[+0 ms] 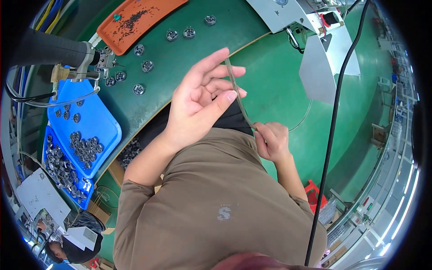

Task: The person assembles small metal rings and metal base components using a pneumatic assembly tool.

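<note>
A thin, see-through, greenish tube (243, 110) runs slantwise between my two hands in front of my body. My left hand (193, 101) is raised palm-up, with the index finger stretched out. The tube crosses its fingers, and the thumb tip presses against it near the ring and little fingertips. Lower and to the right, my right hand (273, 140) pinches the tube's lower part between thumb and bent fingers. Several small round clear-and-black parts (147, 66) lie scattered on the green table (157, 87) beyond my left hand.
An orange tray (155, 10) holds tiny black pieces. Blue trays (105, 128) at left contain many small round parts. A clamped metal fixture (105, 60) overhangs the table's left side. A grey machine (288, 20) stands far right; a black cable (336, 99) hangs at right. A red stool (315, 195) is behind.
</note>
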`<action>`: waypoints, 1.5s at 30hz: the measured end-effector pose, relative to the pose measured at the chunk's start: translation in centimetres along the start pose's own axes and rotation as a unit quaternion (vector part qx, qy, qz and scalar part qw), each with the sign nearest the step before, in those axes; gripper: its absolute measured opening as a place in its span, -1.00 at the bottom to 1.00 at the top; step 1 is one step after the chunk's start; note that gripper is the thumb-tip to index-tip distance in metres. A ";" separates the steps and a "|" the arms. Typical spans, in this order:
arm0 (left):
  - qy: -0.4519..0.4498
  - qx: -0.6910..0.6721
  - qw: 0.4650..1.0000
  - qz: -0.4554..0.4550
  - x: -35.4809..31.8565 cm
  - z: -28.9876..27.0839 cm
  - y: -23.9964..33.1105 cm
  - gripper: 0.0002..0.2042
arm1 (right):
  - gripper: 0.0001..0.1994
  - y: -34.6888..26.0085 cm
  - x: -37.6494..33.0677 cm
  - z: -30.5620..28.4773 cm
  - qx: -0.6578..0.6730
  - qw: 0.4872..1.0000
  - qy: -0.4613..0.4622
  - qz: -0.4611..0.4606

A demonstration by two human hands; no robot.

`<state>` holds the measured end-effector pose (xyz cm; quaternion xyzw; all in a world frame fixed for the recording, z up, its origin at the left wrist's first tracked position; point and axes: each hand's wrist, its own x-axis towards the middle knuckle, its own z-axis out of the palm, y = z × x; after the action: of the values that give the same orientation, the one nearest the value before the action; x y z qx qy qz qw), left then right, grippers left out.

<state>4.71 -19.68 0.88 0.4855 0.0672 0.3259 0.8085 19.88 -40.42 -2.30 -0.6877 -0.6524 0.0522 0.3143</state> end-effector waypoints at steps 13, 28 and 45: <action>0.044 0.002 0.999 0.032 -0.2 -1.8 0.4 -0.49 | -0.79 0.0 1.7 -0.5 0.080 0.996 -0.008 0.030; 0.022 0.067 0.997 -0.031 -0.4 -1.6 -2.0 -0.80 | -0.79 -3.5 5.6 -6.0 0.242 0.893 -0.076 0.372; -0.040 0.487 0.864 0.121 0.3 -2.7 0.4 -0.87 | -0.71 -2.5 9.5 -1.2 -0.051 0.998 0.030 0.032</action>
<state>3.60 -17.30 -0.11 0.8345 0.1256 0.3271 0.4252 19.63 -32.13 3.14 -0.7247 -0.6222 0.0082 0.2960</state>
